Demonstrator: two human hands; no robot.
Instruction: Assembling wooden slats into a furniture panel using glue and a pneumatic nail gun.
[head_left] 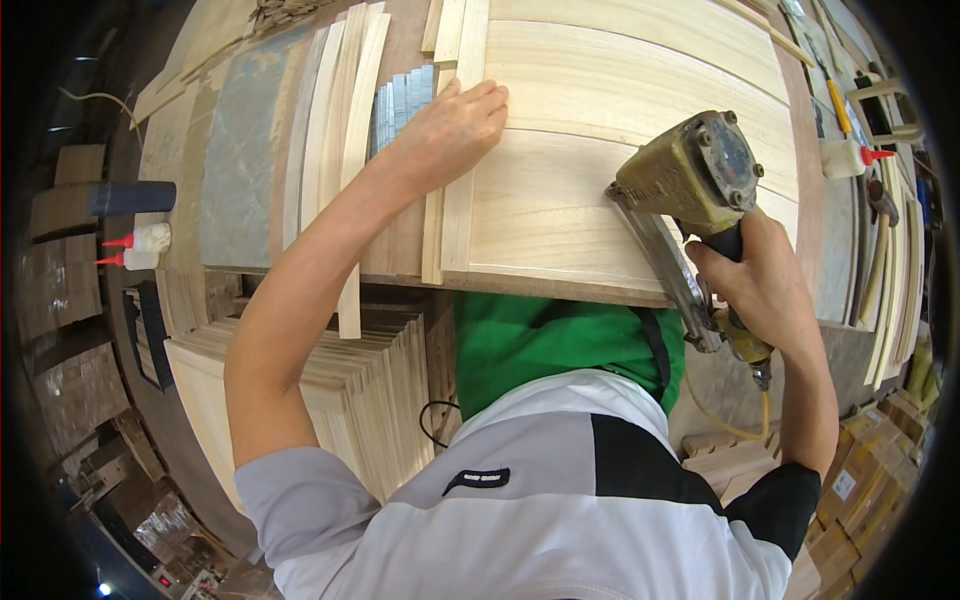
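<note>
Pale wooden panel of broad, grained boards (570, 165) lies flat at the near edge of the brown tabletop (396, 255), with the left hand (450, 135) on a narrow pale wooden strip (459, 220) along its left side, fingers close together, though I cannot tell whether they pinch it. The right hand (768, 275) wraps its fingers round a worn, yellowish metal air gun (680, 170) over the panel's near right part. Shiny silver fastener strips (405, 105) and long pale wooden slats (362, 120) lie further left, one slat jutting past the tabletop's near edge.
</note>
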